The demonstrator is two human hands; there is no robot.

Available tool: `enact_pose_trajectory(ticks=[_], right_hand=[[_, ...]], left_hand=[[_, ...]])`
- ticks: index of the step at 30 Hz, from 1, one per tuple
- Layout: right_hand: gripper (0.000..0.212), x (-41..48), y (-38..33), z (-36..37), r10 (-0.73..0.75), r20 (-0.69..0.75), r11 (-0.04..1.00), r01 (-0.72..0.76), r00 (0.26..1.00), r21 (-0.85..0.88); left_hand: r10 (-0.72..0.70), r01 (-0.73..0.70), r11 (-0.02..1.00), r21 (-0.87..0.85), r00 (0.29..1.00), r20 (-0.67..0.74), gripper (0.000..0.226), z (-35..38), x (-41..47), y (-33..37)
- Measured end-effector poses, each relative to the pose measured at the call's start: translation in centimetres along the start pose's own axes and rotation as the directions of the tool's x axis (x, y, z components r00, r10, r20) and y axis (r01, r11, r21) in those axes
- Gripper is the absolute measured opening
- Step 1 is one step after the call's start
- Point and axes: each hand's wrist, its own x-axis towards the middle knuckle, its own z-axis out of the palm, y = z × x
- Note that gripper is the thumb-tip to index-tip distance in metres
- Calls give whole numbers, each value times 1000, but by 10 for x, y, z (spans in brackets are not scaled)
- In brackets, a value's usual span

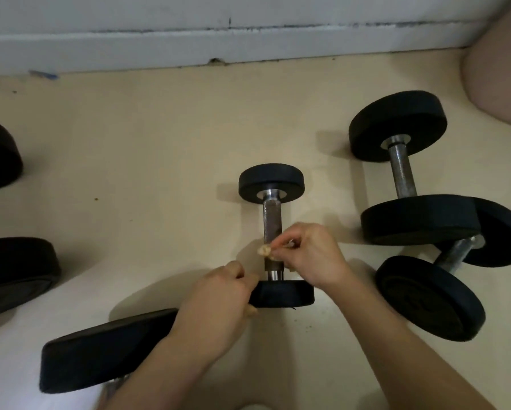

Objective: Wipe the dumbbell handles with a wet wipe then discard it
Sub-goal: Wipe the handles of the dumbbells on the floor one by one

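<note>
Small dumbbell [273,184] lying mid-floor [159,179], far end pointing at wall edge. Right hand [310,255] pinching crumpled wet wipe [264,250] against handle [272,220]. Left hand [218,294] gripping near plate [286,294] (fingers curling round its rim). Larger dumbbell [402,170] lying toward floor's right edge.

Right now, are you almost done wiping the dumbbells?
Nothing looks finished for sure. The right hand pinches the wipe against the small dumbbell's handle while the left hand holds its near plate. Left: the other dumbbells, then binning the wipe.
</note>
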Motion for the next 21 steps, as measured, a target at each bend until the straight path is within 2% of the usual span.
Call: enact_pose_trajectory(ticks=[1, 2, 5, 6, 8, 11, 12, 14, 16, 17, 19, 20, 21], right_hand=[[5, -1, 0, 0, -38, 65, 997, 42, 997, -61], [4, 6, -5, -1, -76, 48, 994, 79, 996, -69], [5, 39, -23, -9, -40, -177, 993, 59, 983, 103], [5, 42, -24, -8, -28, -216, 992, 54, 976, 113], [5, 23, -12, -2, -32, -169, 999, 37, 985, 25], [4, -4, -4, 4, -105, 3, 990, 105, 994, -90], [4, 7, -8, 3, -113, -20, 988, 111, 993, -109], [4, 34, -20, 0, -87, -159, 994, 75, 983, -82], [4, 38, -20, 2, -57, -226, 998, 53, 973, -23], [5, 26, -15, 4, -79, -183, 997, 79, 980, -4], [7, -2, -8, 8, -126, 10, 992, 126, 992, 10], [6, -3, -7, 7, -144, 64, 989, 146, 988, -24], [5, 9, -8, 3, -160, 46, 985, 163, 986, -64]], left_hand=[[-6, 6, 1000, -2, 1000, -2, 39, 1, 0, -1], [-9, 9, 1000, 2, 1000, -4, 39, 0, -1, -1], [-8, 8, 999, 36, 1000, 3, 38, 0, -1, -2], [-7, 7, 999, 46, 1000, 7, 40, -2, 0, -1], [-8, 6, 998, 56, 1000, 26, 45, -6, -1, 1], [-18, 15, 996, 90, 999, 29, 45, -12, -6, 10], [-13, 11, 996, 89, 1000, 27, 42, -13, -7, 11], [-7, 3, 996, 94, 999, 35, 37, -14, -8, 9], [-26, 22, 995, 102, 999, 46, 42, -15, -9, 4], [-30, 25, 994, 109, 998, 50, 45, -16, -10, 4], [-40, 33, 993, 109, 997, 67, 49, -18, -8, 5], [-47, 40, 995, 93, 996, 75, 51, -18, -5, 8], [-48, 43, 996, 73, 996, 79, 52, -17, -3, 11]])
